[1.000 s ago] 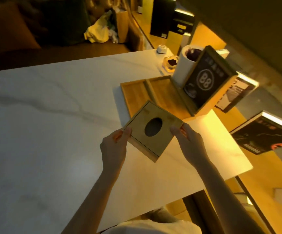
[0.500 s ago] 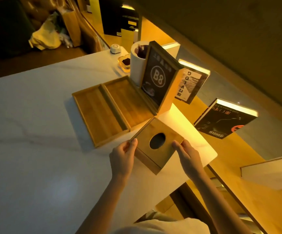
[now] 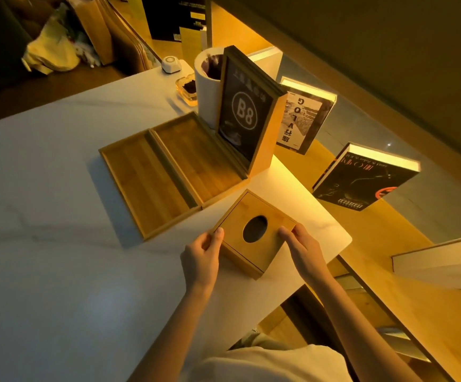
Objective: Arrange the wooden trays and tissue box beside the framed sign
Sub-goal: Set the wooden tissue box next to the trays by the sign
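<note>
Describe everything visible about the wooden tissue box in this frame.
The tissue box is a low, square box that looks like bamboo or light wood, with an oval opening in its top; no tissue shows. It sits flat on the white marble table, turned diagonally, just in front of the trays. The left hand and right hand hold opposite sides.

The table [image 3: 44, 244] lay bare left of the trays [image 3: 168, 172]. Behind the trays, the sign [image 3: 244, 117] and cup [image 3: 205, 86] blocked the way.

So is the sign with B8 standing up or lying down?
Standing up. The framed sign rises on its edge from the table, leaning back slightly, beside the wooden trays.
</note>
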